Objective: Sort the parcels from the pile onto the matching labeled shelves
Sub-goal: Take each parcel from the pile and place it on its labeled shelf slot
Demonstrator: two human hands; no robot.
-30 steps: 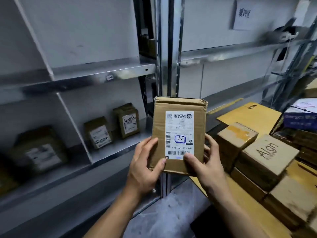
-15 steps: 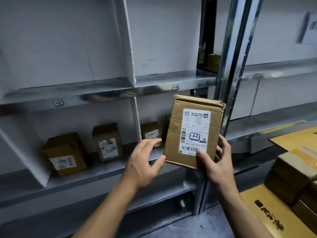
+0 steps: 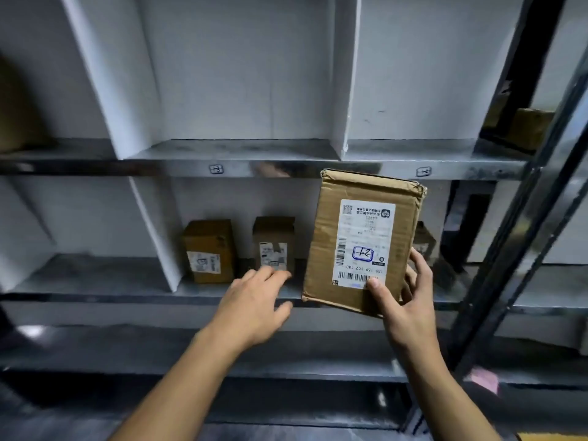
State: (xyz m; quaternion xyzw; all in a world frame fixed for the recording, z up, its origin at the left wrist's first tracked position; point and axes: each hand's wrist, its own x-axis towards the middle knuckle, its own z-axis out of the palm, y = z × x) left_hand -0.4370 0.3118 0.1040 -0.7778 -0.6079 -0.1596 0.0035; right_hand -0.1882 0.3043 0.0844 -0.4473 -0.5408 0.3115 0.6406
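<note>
While right grip (image 3: pixel 405 313) pinches parcel (image 3: pixel 362 240) by its lower right corner, left grip (image 3: pixel 254 308) wide, just beside

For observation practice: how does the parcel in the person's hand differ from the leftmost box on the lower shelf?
The held parcel is flat and tall; the shelf box is squat. The held parcel tilts in the air, gripped by the right hand; the shelf box stands on the lower shelf. The held parcel's label is large; the shelf box's is small. Both are brown cardboard with white labels.
</note>
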